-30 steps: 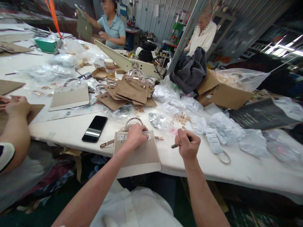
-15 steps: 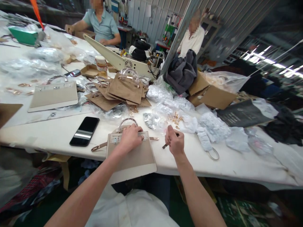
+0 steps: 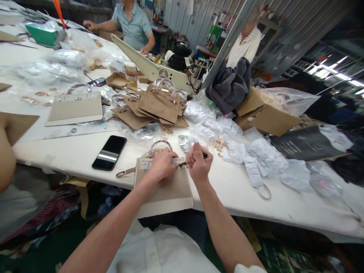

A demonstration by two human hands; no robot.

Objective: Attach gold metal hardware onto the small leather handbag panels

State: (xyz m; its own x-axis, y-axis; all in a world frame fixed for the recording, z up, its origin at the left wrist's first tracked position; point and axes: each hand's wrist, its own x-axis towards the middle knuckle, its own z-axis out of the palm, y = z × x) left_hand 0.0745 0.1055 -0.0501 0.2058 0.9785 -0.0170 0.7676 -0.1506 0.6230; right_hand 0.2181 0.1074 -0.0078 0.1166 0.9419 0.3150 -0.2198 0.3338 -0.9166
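A beige handbag (image 3: 165, 187) lies flat at the near table edge, its clear-wrapped handle (image 3: 160, 144) pointing away from me. My left hand (image 3: 160, 164) presses closed on the bag's top edge by the metal hardware. My right hand (image 3: 200, 164) is closed round a thin dark tool (image 3: 193, 159) whose tip meets the hardware beside my left fingers. A strap end (image 3: 124, 173) sticks out to the left of the bag.
A black phone (image 3: 109, 152) lies left of the bag. Behind are a stack of brown bag panels (image 3: 155, 106), another beige bag (image 3: 74, 109), plastic-wrapped parts (image 3: 264, 159), gold fittings (image 3: 218, 144) and cardboard boxes (image 3: 267, 115). Two people sit at the far side; another person's arm (image 3: 5, 159) is at left.
My right hand has moved left with the tool, from the table right of the bag onto the bag's top hardware. My left hand has stayed on the bag.
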